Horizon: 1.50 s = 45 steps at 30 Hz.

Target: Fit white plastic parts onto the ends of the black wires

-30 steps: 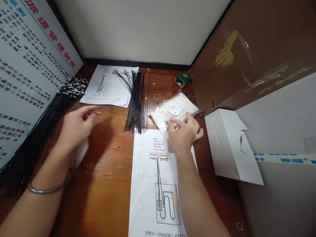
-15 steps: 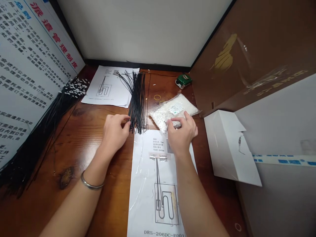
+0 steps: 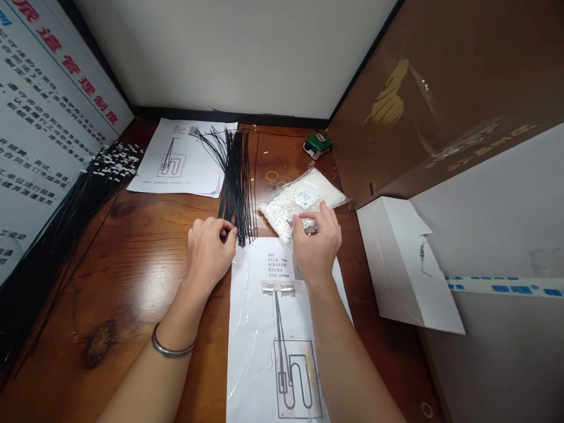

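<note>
My left hand [image 3: 214,248] is at the near end of a bundle of black wires [image 3: 238,176], thumb and forefinger closed on the ends of one or more of them. The bundle lies lengthwise on the table. My right hand [image 3: 318,244] is over the near corner of a clear plastic bag [image 3: 321,182] full of small white pieces. Its thumb and forefinger are pinched together beside the white pieces; what they hold, if anything, is too small to make out. Beneath and between the hands lies a printed drawing sheet [image 3: 251,329] with a wire sample taped on.
More black wires with white ends [image 3: 66,211] are heaped at the left. Another drawing sheet [image 3: 176,158] lies behind. A green tape measure [image 3: 318,145] stands near the back panel. A brown box [image 3: 432,76] and a white folded card [image 3: 405,264] border the right side.
My left thumb and forefinger have closed together at the wire ends. The right hand stays pinched at the bag with little movement. The whole view has shifted slightly.
</note>
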Each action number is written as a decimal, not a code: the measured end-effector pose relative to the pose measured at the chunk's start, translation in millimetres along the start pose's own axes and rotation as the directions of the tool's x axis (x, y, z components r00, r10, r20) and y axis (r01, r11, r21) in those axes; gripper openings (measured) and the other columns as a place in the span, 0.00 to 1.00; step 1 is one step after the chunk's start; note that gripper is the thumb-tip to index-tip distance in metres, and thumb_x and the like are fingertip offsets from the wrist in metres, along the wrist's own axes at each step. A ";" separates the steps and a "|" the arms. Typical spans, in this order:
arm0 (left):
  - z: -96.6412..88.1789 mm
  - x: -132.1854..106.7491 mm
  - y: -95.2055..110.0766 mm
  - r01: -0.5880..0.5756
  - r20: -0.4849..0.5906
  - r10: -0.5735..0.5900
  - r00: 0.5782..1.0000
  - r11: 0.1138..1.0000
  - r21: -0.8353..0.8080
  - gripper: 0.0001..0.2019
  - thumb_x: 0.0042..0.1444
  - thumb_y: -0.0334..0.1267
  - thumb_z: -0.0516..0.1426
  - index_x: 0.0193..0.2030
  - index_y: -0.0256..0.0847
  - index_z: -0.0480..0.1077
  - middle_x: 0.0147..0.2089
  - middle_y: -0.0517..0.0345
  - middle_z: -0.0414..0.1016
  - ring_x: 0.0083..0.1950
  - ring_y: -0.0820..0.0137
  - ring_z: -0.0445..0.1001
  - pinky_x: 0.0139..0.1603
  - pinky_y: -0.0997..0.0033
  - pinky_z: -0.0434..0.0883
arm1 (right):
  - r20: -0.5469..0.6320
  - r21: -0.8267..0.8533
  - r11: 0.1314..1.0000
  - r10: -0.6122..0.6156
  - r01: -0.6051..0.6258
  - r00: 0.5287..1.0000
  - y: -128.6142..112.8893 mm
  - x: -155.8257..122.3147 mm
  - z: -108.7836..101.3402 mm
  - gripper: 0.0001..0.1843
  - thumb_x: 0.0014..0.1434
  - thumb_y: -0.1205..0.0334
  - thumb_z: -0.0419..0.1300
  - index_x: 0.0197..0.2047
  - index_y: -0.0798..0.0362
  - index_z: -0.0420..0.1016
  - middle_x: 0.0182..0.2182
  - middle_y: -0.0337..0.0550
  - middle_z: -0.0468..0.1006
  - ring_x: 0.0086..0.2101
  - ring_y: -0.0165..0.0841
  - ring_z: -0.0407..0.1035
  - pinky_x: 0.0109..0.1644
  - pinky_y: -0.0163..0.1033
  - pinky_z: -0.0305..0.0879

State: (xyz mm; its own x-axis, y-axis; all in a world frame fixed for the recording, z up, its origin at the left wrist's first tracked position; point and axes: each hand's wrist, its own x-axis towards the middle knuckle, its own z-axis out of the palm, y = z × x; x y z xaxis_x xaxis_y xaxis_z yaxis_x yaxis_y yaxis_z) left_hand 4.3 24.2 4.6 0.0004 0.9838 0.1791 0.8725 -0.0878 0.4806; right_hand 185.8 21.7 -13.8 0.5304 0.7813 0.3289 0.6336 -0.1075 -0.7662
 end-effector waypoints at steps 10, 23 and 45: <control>-0.2 -0.7 3.4 0.005 0.047 -0.005 0.999 1.000 0.017 0.09 0.57 0.41 0.57 0.30 0.43 0.75 0.30 0.54 0.74 0.38 0.58 0.67 0.38 0.60 0.59 | -0.150 -0.021 0.991 -0.131 0.129 0.980 -2.2 -0.5 -2.7 0.06 0.56 0.62 0.60 0.31 0.53 0.78 0.56 0.55 0.73 0.57 0.51 0.63 0.57 0.62 0.59; -3.8 -8.5 8.6 -0.051 -0.056 0.037 0.998 0.958 -0.283 0.08 0.55 0.37 0.56 0.25 0.43 0.67 0.25 0.59 0.69 0.33 0.65 0.65 0.38 0.65 0.62 | 0.423 0.654 0.716 -0.080 -0.243 0.903 -38.7 -34.5 5.9 0.08 0.59 0.56 0.61 0.36 0.51 0.71 0.40 0.47 0.82 0.37 0.35 0.78 0.34 0.38 0.72; -3.9 -11.8 13.4 -0.224 -0.052 0.224 0.973 0.870 -0.439 0.10 0.55 0.36 0.58 0.23 0.40 0.69 0.22 0.60 0.69 0.29 0.69 0.62 0.35 0.66 0.61 | 0.444 0.728 0.609 -0.068 -0.316 0.893 -38.6 -30.4 3.5 0.07 0.55 0.59 0.64 0.32 0.52 0.70 0.28 0.42 0.82 0.30 0.35 0.78 0.38 0.41 0.72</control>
State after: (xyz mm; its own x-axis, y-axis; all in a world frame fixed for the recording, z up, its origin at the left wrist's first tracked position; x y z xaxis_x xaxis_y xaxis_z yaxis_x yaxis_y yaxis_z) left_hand 14.1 10.8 12.2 0.1708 0.9296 0.3266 0.5444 -0.3653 0.7551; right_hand 143.2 4.2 3.9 0.1805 0.9784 0.1003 -0.1915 0.1350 -0.9722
